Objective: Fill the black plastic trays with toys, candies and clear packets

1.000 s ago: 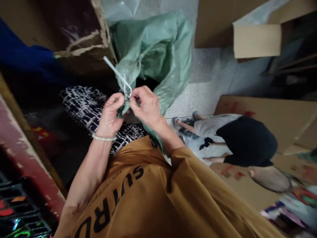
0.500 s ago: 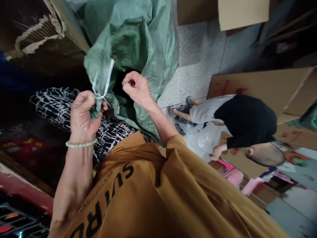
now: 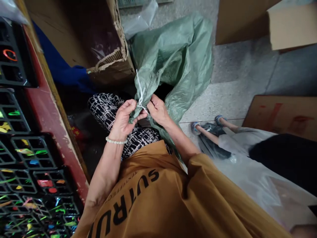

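A large green woven plastic sack [image 3: 198, 66] lies in front of me, its dark mouth gaping. One gathered corner of it is bound with a white tie [image 3: 140, 89]. My left hand [image 3: 125, 115] is closed round the bunched corner just below the tie, thumb on top. Close beside it, my right hand [image 3: 158, 109] has its fingers pinched at the knot, on what looks like an end of the white tie. Its fingertips are partly hidden.
Black compartment trays [image 3: 34, 152] with small coloured pieces stand at left behind a red wooden edge [image 3: 61, 132]. A torn cardboard box [image 3: 111, 74] is beside the sack. Another person's legs [image 3: 210, 134] and clear plastic sheeting [image 3: 242, 178] are at right, near a flat carton [image 3: 284, 112].
My right hand has come from above the sack's mouth to the tied corner, beside my left hand. The view has swung left, showing more trays and less of the other person.
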The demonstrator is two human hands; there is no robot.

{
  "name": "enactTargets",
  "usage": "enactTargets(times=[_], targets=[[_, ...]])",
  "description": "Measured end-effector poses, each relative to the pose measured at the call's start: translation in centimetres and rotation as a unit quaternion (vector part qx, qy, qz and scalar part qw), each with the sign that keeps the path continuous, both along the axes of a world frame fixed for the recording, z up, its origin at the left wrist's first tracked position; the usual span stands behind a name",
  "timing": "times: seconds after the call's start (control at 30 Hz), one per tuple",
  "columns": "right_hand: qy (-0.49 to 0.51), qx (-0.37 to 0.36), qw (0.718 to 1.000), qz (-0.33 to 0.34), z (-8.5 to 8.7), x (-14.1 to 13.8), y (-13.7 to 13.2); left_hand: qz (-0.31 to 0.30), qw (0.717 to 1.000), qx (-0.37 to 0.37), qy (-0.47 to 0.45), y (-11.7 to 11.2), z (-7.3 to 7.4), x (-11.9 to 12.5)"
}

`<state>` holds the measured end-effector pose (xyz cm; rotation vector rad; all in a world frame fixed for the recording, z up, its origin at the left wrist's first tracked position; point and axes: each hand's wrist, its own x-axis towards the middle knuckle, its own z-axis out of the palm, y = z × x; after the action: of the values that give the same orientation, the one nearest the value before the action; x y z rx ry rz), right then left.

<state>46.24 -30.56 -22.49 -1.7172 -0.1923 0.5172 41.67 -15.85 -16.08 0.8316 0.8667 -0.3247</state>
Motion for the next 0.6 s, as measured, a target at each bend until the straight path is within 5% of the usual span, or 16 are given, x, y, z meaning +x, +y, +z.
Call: enactTargets(times=[0.1,0.2,0.3,0.4,0.5,0.6], targets=[[0.001,-0.031,0.999,-0.028,0.1,-0.4,0.2,-0.064,0.997,0.016,-0.039,0.4,0.5,-0.2],[-0.002,-0.059,0.998,-0.032,0.1,-0.7,0.6,-0.114,0.974,0.178,-0.088,1.0,0.5,0.0],[-0.002,-0.041,0.998,-0.046,0.0,-1.2,1.4,-0.176,0.9,0.386,-0.101,1.4,0.3,0.5],[0.012,-0.001,0.997,-0.075,-0.2,-1.7,2.7,-0.245,0.817,0.515,-0.09,1.4,0.6,0.7],[0.048,0.03,0.994,-0.095,-0.6,-1.8,3.6,-0.269,0.777,0.561,-0.098,1.0,1.2,0.4],[0.078,0.053,0.991,-0.094,-0.6,-1.7,3.7,-0.266,0.785,0.552,-0.097,0.7,1.5,0.0]])
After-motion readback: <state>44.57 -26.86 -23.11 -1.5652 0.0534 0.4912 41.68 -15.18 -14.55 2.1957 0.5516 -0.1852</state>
